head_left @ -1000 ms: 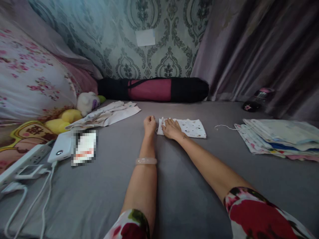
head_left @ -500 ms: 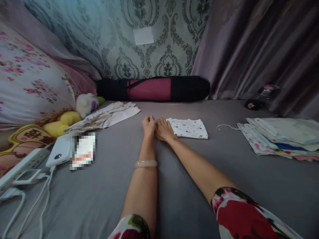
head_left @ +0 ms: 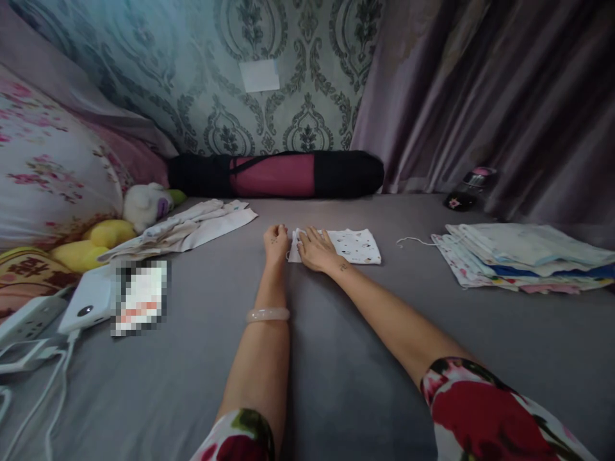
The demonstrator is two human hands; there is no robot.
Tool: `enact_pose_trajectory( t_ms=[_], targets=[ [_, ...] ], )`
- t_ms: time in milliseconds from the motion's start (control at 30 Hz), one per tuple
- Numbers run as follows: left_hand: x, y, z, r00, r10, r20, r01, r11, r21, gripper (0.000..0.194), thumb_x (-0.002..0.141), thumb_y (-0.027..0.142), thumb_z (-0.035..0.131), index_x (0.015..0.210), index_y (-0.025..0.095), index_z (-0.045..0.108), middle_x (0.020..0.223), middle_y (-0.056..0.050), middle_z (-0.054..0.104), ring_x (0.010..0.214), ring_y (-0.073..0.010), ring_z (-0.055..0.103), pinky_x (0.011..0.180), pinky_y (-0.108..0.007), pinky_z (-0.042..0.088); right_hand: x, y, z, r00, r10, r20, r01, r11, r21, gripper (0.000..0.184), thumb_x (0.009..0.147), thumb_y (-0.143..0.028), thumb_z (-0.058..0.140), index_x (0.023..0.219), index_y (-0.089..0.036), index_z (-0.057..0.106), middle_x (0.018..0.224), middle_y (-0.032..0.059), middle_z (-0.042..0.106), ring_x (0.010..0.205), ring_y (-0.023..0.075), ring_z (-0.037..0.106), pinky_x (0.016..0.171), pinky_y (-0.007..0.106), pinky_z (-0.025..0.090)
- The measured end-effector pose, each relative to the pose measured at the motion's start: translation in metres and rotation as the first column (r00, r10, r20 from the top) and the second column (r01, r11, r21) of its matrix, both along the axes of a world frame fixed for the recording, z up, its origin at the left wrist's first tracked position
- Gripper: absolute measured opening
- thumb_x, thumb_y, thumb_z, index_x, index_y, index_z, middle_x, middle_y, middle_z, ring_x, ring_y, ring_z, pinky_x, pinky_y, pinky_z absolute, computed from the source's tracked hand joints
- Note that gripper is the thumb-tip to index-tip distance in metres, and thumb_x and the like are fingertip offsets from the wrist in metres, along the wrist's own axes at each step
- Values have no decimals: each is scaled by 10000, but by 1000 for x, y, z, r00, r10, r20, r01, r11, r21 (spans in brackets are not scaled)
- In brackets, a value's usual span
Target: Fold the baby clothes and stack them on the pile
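A white folded cloth (head_left: 358, 246) with small dark and coloured prints lies flat on the grey bedsheet in front of me. My right hand (head_left: 314, 250) rests on its left part, palm down with the fingers stretched out. Just beside the cloth's left end is my left hand (head_left: 276, 243), its fingers curled closed. Whether it pinches the cloth's edge or something else is hidden. A thin white loop shows at the cloth's left end, close to the left hand. A pale bangle (head_left: 268, 315) circles my left forearm.
At right lies a stack of folded cloths (head_left: 523, 253) with a white string; behind it stands a dark bottle (head_left: 464, 195). A black and red long bag (head_left: 273, 175) lies along the wall. Loose pale clothes (head_left: 192, 227), plush toys, a power bank (head_left: 91, 301) and cables lie left.
My right hand slid left to the cloth's left end, then back right over the cloth. My left hand stayed closed beside it. The whole view has shifted slightly.
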State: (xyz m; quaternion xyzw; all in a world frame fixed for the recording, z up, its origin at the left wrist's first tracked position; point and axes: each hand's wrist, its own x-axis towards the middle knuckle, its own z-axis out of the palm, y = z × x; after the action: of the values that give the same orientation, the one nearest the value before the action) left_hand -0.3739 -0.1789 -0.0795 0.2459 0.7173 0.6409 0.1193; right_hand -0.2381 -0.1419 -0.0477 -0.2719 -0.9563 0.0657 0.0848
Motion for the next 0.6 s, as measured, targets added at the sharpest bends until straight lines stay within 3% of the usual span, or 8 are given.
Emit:
enact_pose_trajectory(
  t_ms=[133, 333, 600],
  targets=[
    [1, 1, -1, 1000, -7, -3, 7, 1000, 7, 212, 842, 300, 468, 836, 155, 622, 890, -109, 703, 886, -206, 674, 745, -314, 523, 6, -3, -9, 1000, 2, 11, -2, 1000, 20, 522, 997, -344, 239, 1458, -160, 400, 1541, 110, 354, 1426, 250, 274, 1159, 492, 137],
    [4, 3, -1, 1000, -18, 5, 18, 999, 28, 228, 825, 299, 469, 858, 152, 640, 882, -97, 710, 890, -203, 676, 757, -313, 525, 5, -4, -10, 1000, -3, 3, 3, 1000, 30, 526, 996, -350, 245, 1453, -149, 410, 1533, 118, 367, 1418, 260, 286, 1149, 503, 159],
    [15, 5, 12, 975, -80, -206, 89, 995, 35, 250, 852, 234, 454, 920, 144, 677, 920, -112, 729, 907, -199, 686, 839, -313, 517, 17, 10, 4, 999, 11, -35, -17, 984, -176, 563, 996, -340, 183, 1495, -122, 327, 1566, 97, 302, 1456, 216, 217, 1181, 454, 131]
  ],
)
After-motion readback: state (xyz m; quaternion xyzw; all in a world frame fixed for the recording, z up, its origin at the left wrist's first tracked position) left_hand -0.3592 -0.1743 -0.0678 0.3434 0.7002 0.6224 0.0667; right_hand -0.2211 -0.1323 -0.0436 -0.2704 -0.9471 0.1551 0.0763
